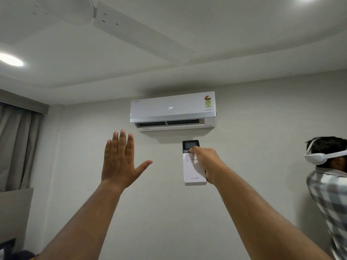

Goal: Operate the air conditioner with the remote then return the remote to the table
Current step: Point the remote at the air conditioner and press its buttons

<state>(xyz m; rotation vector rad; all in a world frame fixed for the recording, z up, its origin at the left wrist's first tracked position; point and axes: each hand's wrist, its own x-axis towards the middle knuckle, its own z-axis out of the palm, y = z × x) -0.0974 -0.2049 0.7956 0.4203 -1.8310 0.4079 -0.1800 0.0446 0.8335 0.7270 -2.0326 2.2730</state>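
Observation:
A white wall-mounted air conditioner (172, 109) hangs high on the wall ahead; its panel shows 24 and the lower flap is open. My right hand (205, 162) holds a white remote (193, 171) with a dark screen upright, just below the unit's right half. The thumb rests on the buttons under the screen. My left hand (120, 160) is raised to the left of the remote, palm toward the wall, fingers spread, holding nothing. No table is in view.
Another person (330, 175) in a checked shirt with a white headset stands at the right edge. Grey curtains (16, 145) hang at the left. A white ceiling fan blade (142, 32) and round ceiling lights are overhead.

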